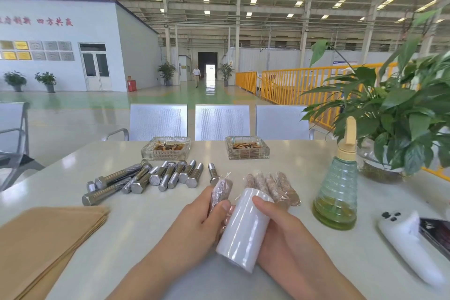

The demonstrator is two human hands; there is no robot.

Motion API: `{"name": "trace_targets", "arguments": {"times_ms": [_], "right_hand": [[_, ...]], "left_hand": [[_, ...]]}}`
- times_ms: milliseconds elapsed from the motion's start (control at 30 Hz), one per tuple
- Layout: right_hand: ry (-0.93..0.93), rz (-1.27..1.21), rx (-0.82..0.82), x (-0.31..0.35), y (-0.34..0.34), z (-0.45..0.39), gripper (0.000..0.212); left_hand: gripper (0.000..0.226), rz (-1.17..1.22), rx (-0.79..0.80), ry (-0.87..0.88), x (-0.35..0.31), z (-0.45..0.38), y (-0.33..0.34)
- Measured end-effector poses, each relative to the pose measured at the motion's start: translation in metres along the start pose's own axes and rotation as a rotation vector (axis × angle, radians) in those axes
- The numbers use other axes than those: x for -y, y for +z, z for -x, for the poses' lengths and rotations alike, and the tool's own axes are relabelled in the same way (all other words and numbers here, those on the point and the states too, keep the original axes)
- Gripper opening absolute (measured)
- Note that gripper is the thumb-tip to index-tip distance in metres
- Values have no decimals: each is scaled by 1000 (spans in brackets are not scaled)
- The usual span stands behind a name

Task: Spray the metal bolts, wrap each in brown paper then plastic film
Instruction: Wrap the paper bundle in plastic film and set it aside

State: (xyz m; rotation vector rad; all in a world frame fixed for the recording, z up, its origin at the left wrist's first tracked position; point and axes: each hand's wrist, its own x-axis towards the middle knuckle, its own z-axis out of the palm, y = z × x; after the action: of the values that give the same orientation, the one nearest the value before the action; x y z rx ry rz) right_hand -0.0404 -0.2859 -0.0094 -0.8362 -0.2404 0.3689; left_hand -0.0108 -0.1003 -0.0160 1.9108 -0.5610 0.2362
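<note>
My left hand (194, 221) grips a bolt wrapped in brown paper and clear film (220, 192), held upright just above the table. My right hand (277, 224) holds the white roll of plastic film (243, 229) against it, thumb on top. Several bare metal bolts (151, 178) lie in a loose row at the table's middle left. Behind the roll lie several finished wrapped bolts (275, 186) side by side. A stack of brown paper sheets (43, 238) sits at the near left. The green spray bottle (338, 192) stands to the right.
Two glass ashtrays (168, 147) (247, 147) sit at the far edge of the white table (134, 226). A potted plant (394, 129) stands at the far right. A white device and a phone (414, 238) lie near right. Metal chairs (221, 122) line the far side.
</note>
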Motion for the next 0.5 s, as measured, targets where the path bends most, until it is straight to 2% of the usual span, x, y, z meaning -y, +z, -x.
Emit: {"name": "trace_targets", "arguments": {"times_ms": [133, 200, 333, 400, 500], "right_hand": [[-6, 47, 54, -2, 0, 2, 42], [-5, 32, 45, -4, -1, 1, 50], [-16, 40, -78, -5, 1, -3, 66], [5, 51, -126, -5, 2, -1, 71], [-23, 87, -88, -5, 6, 4, 58]], "left_hand": [[16, 163, 1, -25, -3, 0, -1], [21, 140, -36, -35, -3, -1, 3], [48, 154, -61, -86, -2, -2, 2], [46, 169, -74, -109, -2, -4, -1], [31, 209, -52, -160, -1, -5, -6]]}}
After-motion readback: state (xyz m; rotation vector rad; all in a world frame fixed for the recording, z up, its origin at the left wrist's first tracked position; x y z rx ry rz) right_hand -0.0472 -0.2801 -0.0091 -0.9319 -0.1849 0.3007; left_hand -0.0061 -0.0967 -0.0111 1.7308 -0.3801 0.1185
